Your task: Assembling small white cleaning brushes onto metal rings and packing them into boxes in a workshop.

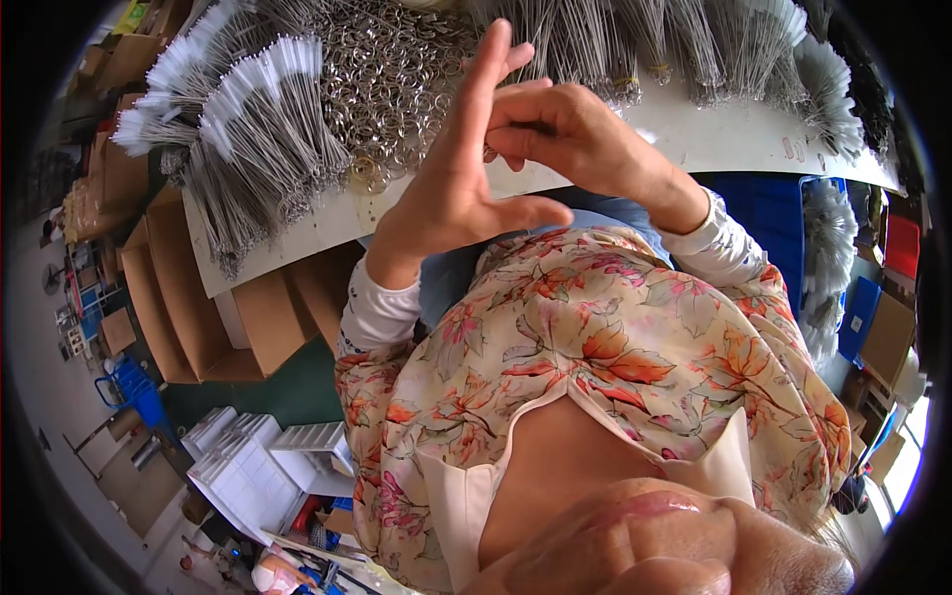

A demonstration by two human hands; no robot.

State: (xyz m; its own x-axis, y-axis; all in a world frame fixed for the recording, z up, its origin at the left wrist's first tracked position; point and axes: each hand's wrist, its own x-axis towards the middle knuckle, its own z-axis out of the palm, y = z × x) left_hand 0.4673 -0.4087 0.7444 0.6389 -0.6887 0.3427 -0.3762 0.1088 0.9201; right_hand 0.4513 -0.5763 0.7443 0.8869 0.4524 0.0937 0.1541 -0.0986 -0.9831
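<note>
Above the near edge of a white table (724, 139), my left hand (451, 188) is raised with its fingers stretched out and the thumb spread wide. My right hand (590, 139) is curled in a pinch right beside the left palm; whatever its fingertips hold is too small and hidden to name. Behind the left hand lies a heap of metal rings (382, 79), with a few brass-coloured rings (369, 174) near the table edge. Bundles of thin wire-handled brushes with white bristles (263, 94) lie to the left of the heap. More wire brushes (684, 50) are spread at the far right.
Open cardboard boxes (213, 307) stand under the table's left end. A blue crate (759, 233) is below the right side, next to more white-bristled brushes (828, 248). Stacked white plastic trays (248, 461) sit at the lower left. People are in the background there.
</note>
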